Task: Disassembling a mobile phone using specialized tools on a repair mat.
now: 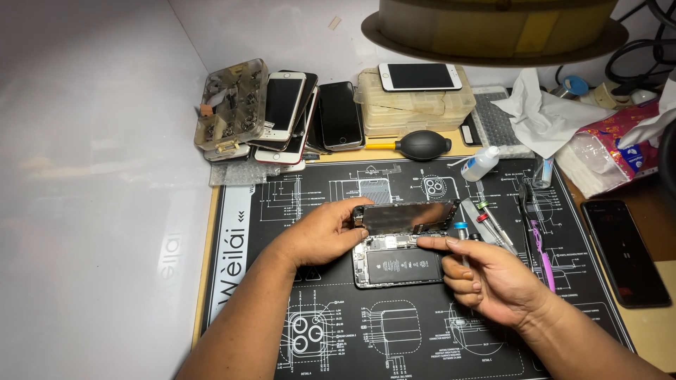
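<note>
While our left hand (325,236) grips the lifted screen (406,217) over the opened phone (398,262) on the mat (331,331), our right hand (486,278), fingers pinched at its cable, should work gently.

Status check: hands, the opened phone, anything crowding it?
Left hand grips lifted screen panel at its left edge. Right hand fingertip at the hinge edge of opened phone body. Screwdrivers lie close right, tweezers beyond.
</note>
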